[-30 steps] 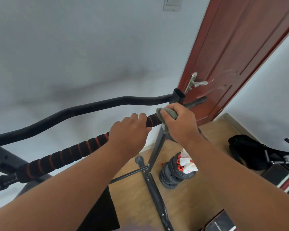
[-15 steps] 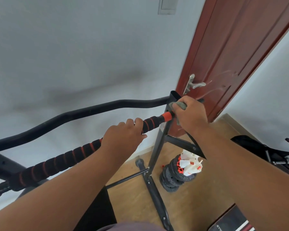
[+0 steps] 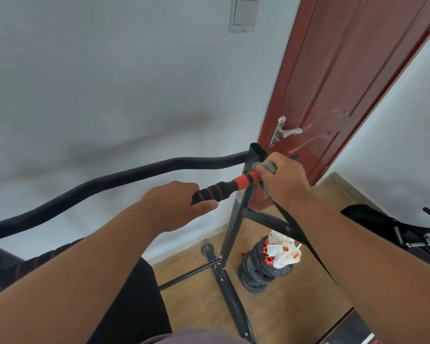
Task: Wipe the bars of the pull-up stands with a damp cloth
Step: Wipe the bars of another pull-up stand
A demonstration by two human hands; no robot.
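Covering much of the lower frame, both forearms hide the near part of the pull-up stand (image 3: pixel 236 219); the foam-padded bar (image 3: pixel 224 188) is lost behind the left forearm and reappears only as a dark, red-ringed stretch at the far left. That bar is wrapped in black foam with red bands, and a bright orange-red collar is seen where it meets the black upright post. The left hand (image 3: pixel 174 204) is curled around the foam grip, thumb underneath, so the bar is held firmly. The right hand (image 3: pixel 281 180) is closed around a grey-green cloth (image 3: pixel 266 167), which is bunched and pressed onto the bar's end at the joint with the post; most of the cloth is buried under the fingers, and how far it wraps round the bar cannot be made out. A second, smooth black curved bar (image 3: pixel 124 175) is seen behind, running from the post's open-topped tube leftward. The stand's legs and cross braces are matte black metal, bolted at the foot. On the wooden floor (image 3: pixel 196 301) beside the stand a stack of black weight plates (image 3: pixel 261 274) is topped with crumpled white-and-red paper (image 3: pixel 283 252). Dark equipment at the right edge is cut off and hard to identify. A reddish-brown door (image 3: pixel 345 83) with a silver lever handle (image 3: pixel 283 131) stands behind, set in pale grey walls, and a wall switch plate (image 3: pixel 243 14) is seen above.
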